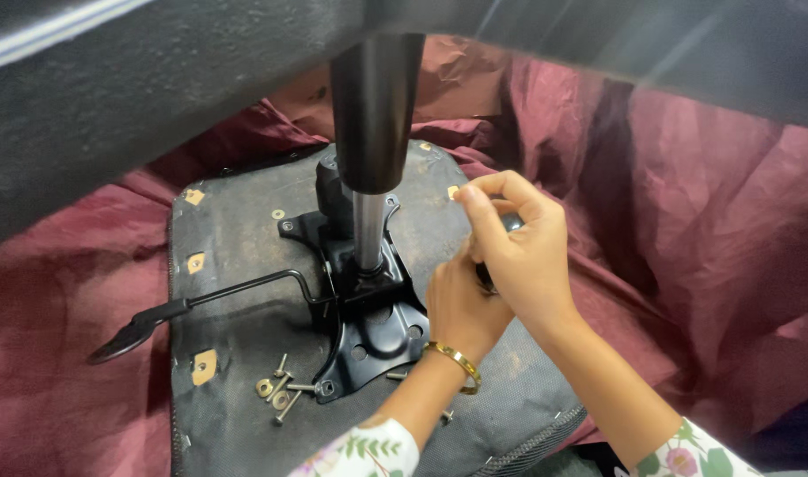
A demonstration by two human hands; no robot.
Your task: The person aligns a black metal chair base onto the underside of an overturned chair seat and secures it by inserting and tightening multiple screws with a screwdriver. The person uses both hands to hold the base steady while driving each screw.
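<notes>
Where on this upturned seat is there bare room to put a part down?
Bare patches of seat underside: left of the black mounting plate, above the lever; and the near-left corner below the loose screws and washers. Crowded: around the gas cylinder and where both hands work.

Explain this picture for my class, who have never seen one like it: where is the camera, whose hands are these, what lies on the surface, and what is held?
The camera sits on a person's head and looks down at their own two bare hands. An office chair seat lies upside down on dark red cloth. Bolted to its underside is a black metal mechanism plate, with the gas lift column rising toward the camera and a black lever sticking out to one side. Loose bolts and washers lie on the seat beside the plate. The left hand, with a gold bangle, and the right hand together grip a small dark object, mostly hidden, so its kind is unclear.
</notes>
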